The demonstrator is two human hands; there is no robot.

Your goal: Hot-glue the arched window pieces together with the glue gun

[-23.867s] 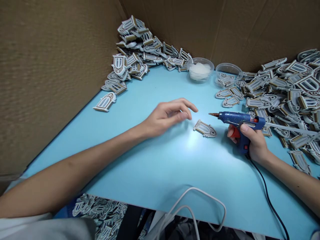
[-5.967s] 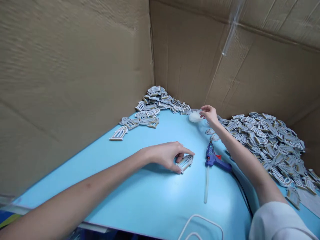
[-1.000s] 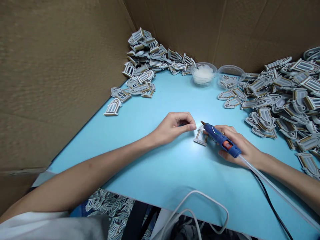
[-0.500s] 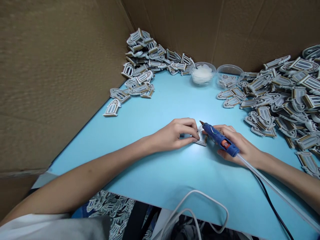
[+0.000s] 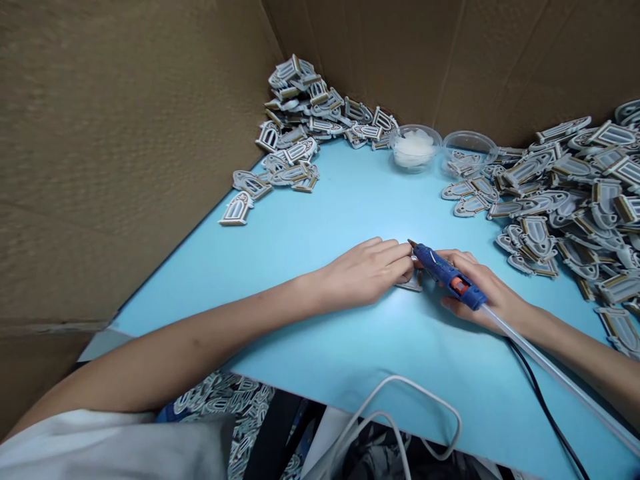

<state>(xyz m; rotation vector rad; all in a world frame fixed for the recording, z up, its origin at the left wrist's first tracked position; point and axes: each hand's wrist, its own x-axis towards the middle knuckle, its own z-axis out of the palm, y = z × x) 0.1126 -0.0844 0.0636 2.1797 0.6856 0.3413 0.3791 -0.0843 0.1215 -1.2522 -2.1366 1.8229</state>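
My left hand (image 5: 367,272) lies on the pale blue tabletop (image 5: 320,227), its fingers closed over a small arched window-shaped piece (image 5: 413,285) of grey and gold material. Most of that piece is hidden by my fingers and the gun. My right hand (image 5: 483,283) is shut around a blue hot glue gun (image 5: 445,273), whose metal nozzle points left and sits just beside my left fingertips. A long translucent glue stick (image 5: 555,373) runs from the gun's rear towards the lower right.
Heaps of similar arched pieces (image 5: 305,120) (image 5: 565,200) fill the back corners against cardboard walls (image 5: 125,167). A bowl of white fluff (image 5: 416,148) and a clear tub (image 5: 467,152) stand at the back edge. A black cord (image 5: 545,407) and white cable (image 5: 400,417) trail near the front.
My left hand has slid right and now covers more of the arched piece. The glue gun stays close beside it. The whole view has shifted slightly right.
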